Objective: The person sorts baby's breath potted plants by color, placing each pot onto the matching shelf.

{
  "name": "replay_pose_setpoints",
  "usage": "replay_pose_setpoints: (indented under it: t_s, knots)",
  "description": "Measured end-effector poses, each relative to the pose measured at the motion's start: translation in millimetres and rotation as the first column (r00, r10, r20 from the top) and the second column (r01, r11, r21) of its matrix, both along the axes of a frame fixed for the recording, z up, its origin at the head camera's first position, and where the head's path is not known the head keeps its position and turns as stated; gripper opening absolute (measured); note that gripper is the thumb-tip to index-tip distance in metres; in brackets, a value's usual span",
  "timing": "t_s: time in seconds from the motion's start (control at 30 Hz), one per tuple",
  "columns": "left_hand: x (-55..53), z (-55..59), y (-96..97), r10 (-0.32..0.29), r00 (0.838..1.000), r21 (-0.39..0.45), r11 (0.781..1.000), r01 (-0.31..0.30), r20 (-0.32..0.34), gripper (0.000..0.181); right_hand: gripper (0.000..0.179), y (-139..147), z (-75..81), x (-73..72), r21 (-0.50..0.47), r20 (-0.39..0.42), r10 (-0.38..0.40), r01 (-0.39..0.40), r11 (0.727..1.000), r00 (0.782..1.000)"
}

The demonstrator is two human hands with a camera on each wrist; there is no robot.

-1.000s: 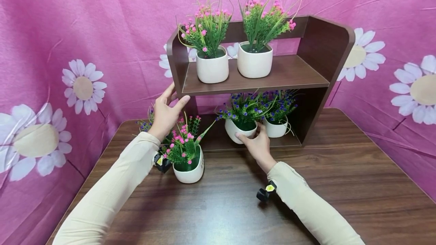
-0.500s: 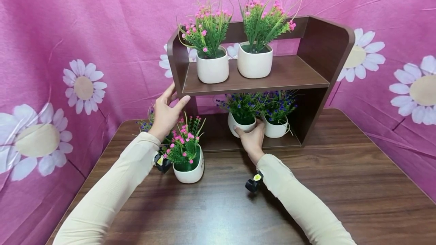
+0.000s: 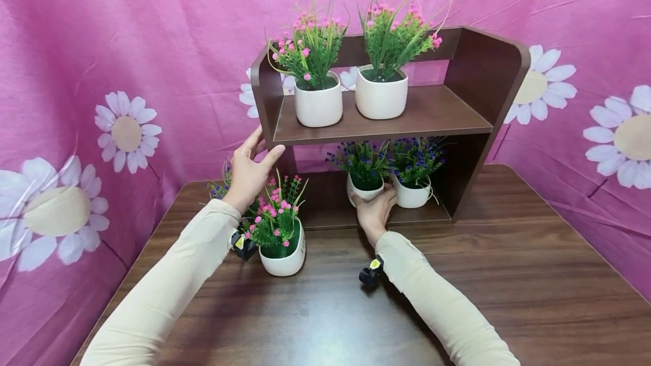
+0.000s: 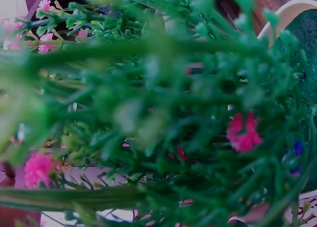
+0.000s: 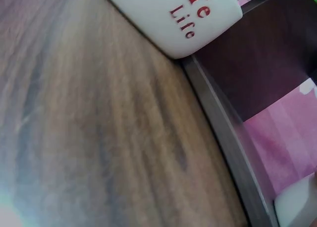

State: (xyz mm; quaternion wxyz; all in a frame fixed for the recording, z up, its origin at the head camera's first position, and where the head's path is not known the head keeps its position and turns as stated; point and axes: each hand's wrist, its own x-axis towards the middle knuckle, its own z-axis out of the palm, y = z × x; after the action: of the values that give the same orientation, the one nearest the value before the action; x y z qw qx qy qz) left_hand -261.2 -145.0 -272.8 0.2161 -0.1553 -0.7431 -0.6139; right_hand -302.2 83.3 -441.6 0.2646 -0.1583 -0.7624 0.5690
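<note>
- Pink, flower-printed cloth (image 3: 188, 55) is hanging behind our wooden table (image 3: 325, 309).
- Our right hand (image 3: 375, 208) is pinching a blue-flowered pot (image 3: 362, 177) near the lower front edge of the shelf unit (image 3: 437, 109); whether its base is touching down, we cannot tell.
- Compared with a second ago, it is leaning less and sitting further right, so we are apparently settling it beside its blue-flowered neighbour (image 3: 414, 177).
- Our left hand (image 3: 248, 174) is spreading thumb from fingers at the unit's left side edge.
</note>
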Motion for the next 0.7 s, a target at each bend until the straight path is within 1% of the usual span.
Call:
replay_pose_setpoints:
  t_s: [0.13, 0.33, 0.43, 0.6, 0.7]
  knots:
    - [0.1, -0.2, 0.3, -0.006, 1.0, 0.004, 1.0, 0.006, -0.004, 0.059, 0.081, 2, -3.1, 1.6, 0.025, 0.004, 0.03, -0.03, 0.999, 1.0]
    - [-0.9, -1.1, -0.8, 0.0, 1.0, 0.004, 1.0, 0.0, 0.0, 0.059, 0.085, 7, -4.9, 7.5, 0.068, 0.007, 0.127, -0.127, 0.99, 0.992]
    - [-1.8, -1.7, -1.0, 0.0, 1.0, 0.007, 1.0, 0.0, 0.004, 0.059, 0.08, 9, -5.7, 8.9, 0.087, 0.015, 0.151, -0.152, 0.985, 0.988]
    - [-1.7, -1.3, -1.2, 0.001, 1.0, 0.01, 1.0, -0.001, 0.01, 0.059, 0.068, 10, -4.5, 11.5, 0.069, 0.016, 0.169, -0.17, 0.983, 0.986]
    - [-1.0, -0.9, -0.9, 0.001, 1.0, 0.009, 1.0, -0.001, 0.011, 0.059, 0.069, 10, -4.2, 12.1, 0.056, 0.015, 0.176, -0.177, 0.983, 0.984]
